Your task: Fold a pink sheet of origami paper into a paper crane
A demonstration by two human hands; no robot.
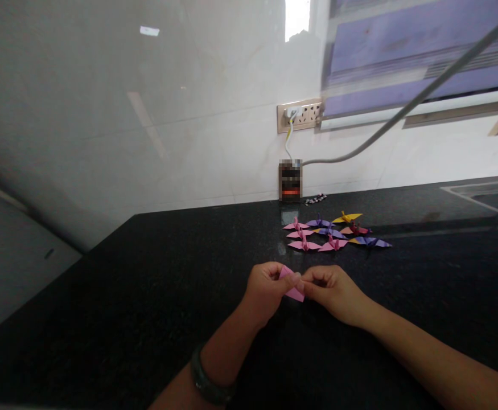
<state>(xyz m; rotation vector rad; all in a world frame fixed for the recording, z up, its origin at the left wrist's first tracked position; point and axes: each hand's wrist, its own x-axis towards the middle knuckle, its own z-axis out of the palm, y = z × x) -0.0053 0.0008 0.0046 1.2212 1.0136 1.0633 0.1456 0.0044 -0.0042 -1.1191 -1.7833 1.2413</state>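
Observation:
A small piece of folded pink paper (pixel 295 292) is held just above the dark counter. My left hand (pixel 270 293) pinches it between thumb and fingers, a bangle (pixel 210 378) round that wrist. At the paper's right edge, the thumb and fingertips of my right hand (pixel 332 290) are pinched together on it, close against the left thumb. The fingers cover part of the paper, so its exact folds cannot be made out. Beyond my hands lie several folded paper cranes: pink cranes (pixel 304 245), purple ones (pixel 370 242) and a yellow one (pixel 348 218).
The black counter (pixel 167 273) meets a pale tiled wall (pixel 189 154). Against it stands a small blurred-out box (pixel 290 185), with a beaded string (pixel 316 199) beside it. A cable (pixel 359 148) runs up to the right, and a plug sits in the wall socket (pixel 308 115).

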